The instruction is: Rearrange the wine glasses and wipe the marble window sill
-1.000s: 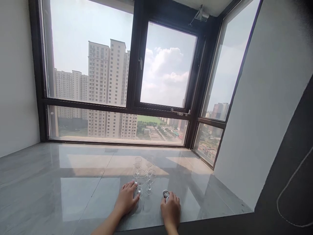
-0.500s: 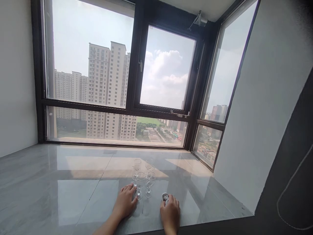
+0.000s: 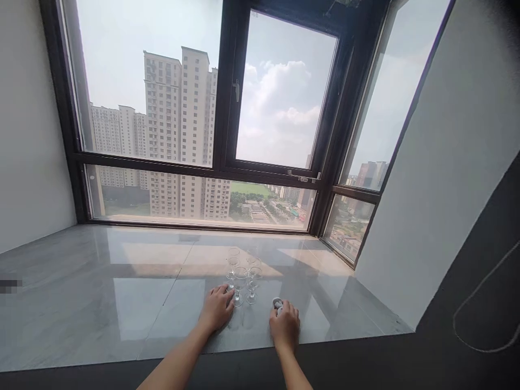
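Note:
Several small clear stemmed glasses (image 3: 244, 273) stand upright in a tight cluster on the glossy grey stone sill (image 3: 122, 292). My left hand (image 3: 216, 311) lies flat on the sill, fingers spread, fingertips touching the foot of the nearest glass. My right hand (image 3: 285, 326) rests to the right of the cluster, fingers curled over a small white and grey object (image 3: 277, 304) that pokes out past my fingertips. What that object is I cannot make out.
A large dark-framed window (image 3: 227, 119) closes off the far side of the sill, with high-rise blocks outside. White walls (image 3: 447, 162) stand at both ends. The sill's front edge (image 3: 345, 342) runs just under my wrists.
The view has tilted down and pulled back a little, showing more of my forearms. Both hands and the glasses keep the same places on the sill.

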The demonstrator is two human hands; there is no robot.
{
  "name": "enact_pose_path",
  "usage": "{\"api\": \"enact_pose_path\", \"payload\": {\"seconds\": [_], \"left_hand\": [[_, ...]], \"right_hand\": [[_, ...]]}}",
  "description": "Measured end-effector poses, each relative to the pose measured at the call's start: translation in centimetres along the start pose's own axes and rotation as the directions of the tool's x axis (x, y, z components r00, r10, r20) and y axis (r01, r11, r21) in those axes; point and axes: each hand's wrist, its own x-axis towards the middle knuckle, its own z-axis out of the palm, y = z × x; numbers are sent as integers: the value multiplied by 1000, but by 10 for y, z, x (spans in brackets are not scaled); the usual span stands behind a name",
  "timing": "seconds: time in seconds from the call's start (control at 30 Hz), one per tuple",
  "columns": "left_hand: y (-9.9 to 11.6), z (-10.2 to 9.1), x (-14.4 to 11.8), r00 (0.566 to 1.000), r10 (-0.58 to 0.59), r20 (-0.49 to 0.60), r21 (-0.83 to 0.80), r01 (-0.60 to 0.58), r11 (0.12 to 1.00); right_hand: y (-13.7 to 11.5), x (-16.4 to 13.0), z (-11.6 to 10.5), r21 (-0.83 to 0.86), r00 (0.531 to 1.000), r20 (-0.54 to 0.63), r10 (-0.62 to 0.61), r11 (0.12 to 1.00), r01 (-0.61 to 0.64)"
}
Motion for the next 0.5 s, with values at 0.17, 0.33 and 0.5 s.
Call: {"api": "enact_pose_path", "payload": {"seconds": [0.17,0.33,0.5], "left_hand": [[3,-4,-1,1000,-3,15,-11,4,1000],[5,-5,-1,1000,5,16,-14,-5,1000],[5,-5,-2,999,32,2,-4,-32,999]], "right_hand": [[-4,-1,-6,3,1000,7,24,1000,-24],[-6,-1,-12,13,999,26,44,999,-45],[-5,-2,-12,34,999,13,45,998,-46]]}}
